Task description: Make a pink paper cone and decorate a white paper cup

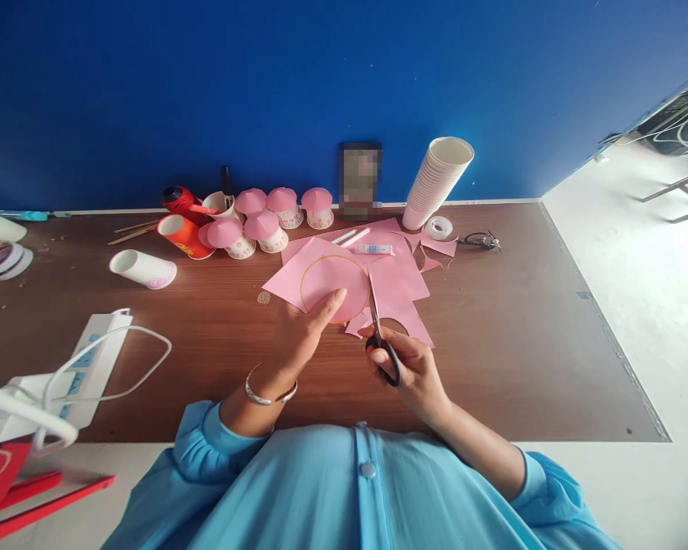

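Observation:
My left hand (306, 325) pinches a sheet of pink paper (292, 275), thumb on top and the other fingers hidden beneath. A circle is drawn on the sheet in a yellowish line. In my right hand (416, 370) is a pair of scissors (374, 309) with black handles, fingers through the loops. Its blades point away from me and lie at the right side of the drawn circle, against the paper's edge. Under the held sheet, more pink paper (410, 279) rests on the table, some of it with curved cut-outs.
Several small cups with pink cone roofs (282, 206) stand near the blue wall. A tall stack of paper cups (439, 183), a tape roll (439, 228), a glue stick (374, 249) and glasses (481, 241) are farther right. At left lie a white cup (143, 269) and a power strip (100, 367).

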### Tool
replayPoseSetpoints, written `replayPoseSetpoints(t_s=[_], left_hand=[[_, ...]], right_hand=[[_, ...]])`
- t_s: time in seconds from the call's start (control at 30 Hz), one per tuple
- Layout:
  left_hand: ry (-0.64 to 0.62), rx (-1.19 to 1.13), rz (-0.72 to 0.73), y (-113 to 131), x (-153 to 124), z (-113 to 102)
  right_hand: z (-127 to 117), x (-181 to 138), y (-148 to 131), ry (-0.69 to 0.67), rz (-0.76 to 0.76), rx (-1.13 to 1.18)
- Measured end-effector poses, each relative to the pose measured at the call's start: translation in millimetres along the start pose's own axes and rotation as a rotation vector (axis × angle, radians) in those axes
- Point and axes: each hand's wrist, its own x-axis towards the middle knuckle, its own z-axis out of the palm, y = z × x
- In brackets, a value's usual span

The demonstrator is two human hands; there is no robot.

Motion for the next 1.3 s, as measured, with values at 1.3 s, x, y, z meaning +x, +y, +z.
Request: replayPoseSetpoints(t_s=[1.3], left_hand=[[-0.128, -0.247, 0.024, 11.5, 1.0, -3.5]], right_hand=[[-3.6, 0.6, -5.3, 0.000, -0.040, 0.092]])
